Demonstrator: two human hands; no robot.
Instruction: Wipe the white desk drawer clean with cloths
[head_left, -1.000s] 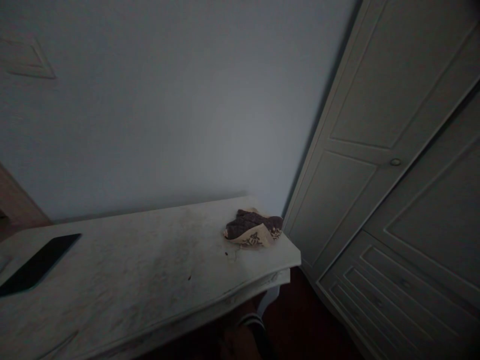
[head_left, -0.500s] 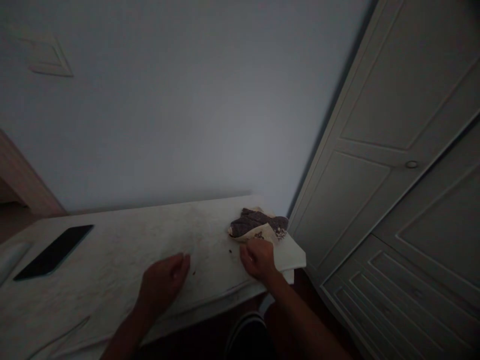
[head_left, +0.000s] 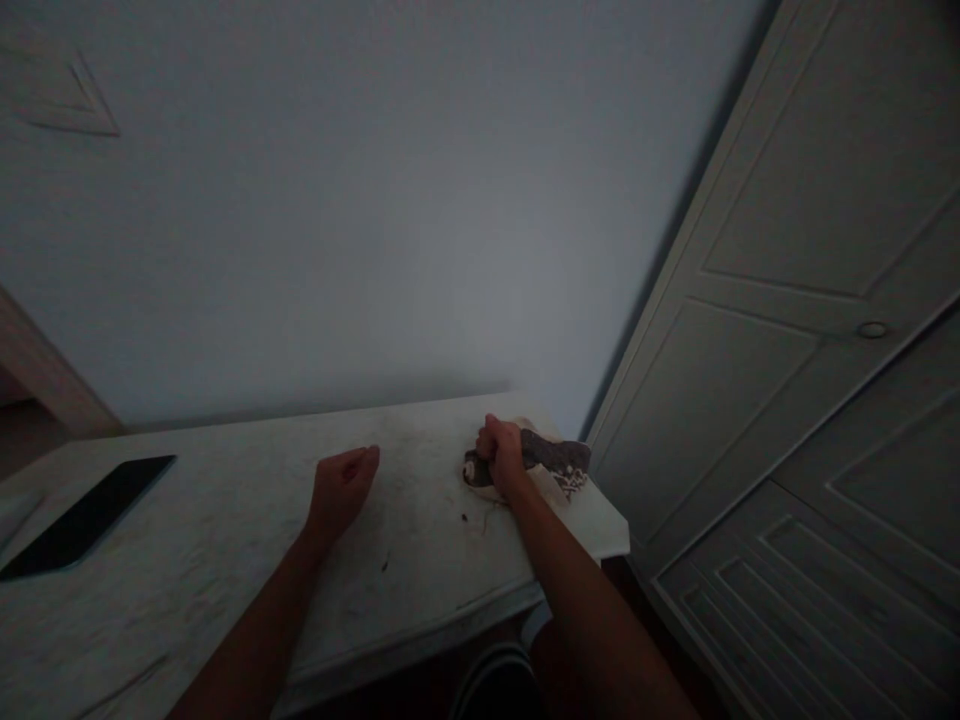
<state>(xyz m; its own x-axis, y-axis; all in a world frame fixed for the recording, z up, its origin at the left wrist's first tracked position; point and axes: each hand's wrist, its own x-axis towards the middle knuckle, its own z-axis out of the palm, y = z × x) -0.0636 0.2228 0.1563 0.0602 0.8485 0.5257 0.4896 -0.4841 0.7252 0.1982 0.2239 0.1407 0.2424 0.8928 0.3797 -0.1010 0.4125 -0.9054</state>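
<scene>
My left hand (head_left: 343, 487) is closed, thumb and fingers pressed together, above the middle of the white table (head_left: 247, 510). Whatever it may hold is hidden. Over the left part of a crumpled brown-and-cream patterned cloth (head_left: 553, 456), my right hand (head_left: 501, 452) is curled closed. Its fingers cover part of the fabric, and I cannot make out what is in them. In front of the cloth lies a small dark bit (head_left: 464, 518), with another dark speck (head_left: 385, 563) nearer the table's front edge.
A flat black tablet-like object (head_left: 86, 520) lies at the table's left. A thin cord (head_left: 124, 690) shows at the lower left. Behind the table rises a plain wall (head_left: 390, 220); a white panelled cabinet (head_left: 742, 400) stands at the right.
Both hands have moved farther from me. My right hand went from in front of the cloth to over its left part. The view has shifted slightly.
</scene>
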